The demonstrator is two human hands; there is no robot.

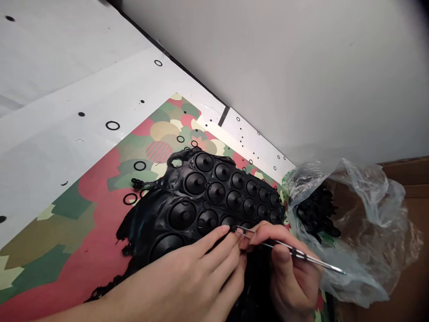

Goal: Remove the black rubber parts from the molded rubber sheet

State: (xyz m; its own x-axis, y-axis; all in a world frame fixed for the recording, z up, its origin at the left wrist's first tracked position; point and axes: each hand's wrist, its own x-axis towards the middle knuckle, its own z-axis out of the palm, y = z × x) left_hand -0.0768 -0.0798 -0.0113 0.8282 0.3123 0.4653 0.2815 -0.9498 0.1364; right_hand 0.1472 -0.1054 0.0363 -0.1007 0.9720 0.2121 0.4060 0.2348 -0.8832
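Note:
A black moulded rubber sheet [214,192] with rows of round, nubbed domes lies in front of me, its edges ragged. My left hand [204,264] reaches across its near part, fingers bent together and pinching the rubber by one dome. In my right hand [291,264] is a pair of slim metal tweezers [311,258] with dark bands. Their tips meet the rubber right at my left fingertips. Exactly what the tips grip is too small to make out. My left thumb is hidden.
Beneath the sheet is a patterned red and green board [97,192] on a white surface [67,89]. Thin black rings [140,166] and specks lie scattered around. At right, a clear plastic bag [375,223] holds black rubber pieces [317,210] beside brown cardboard [415,192]. A pale wall [284,67] rises behind.

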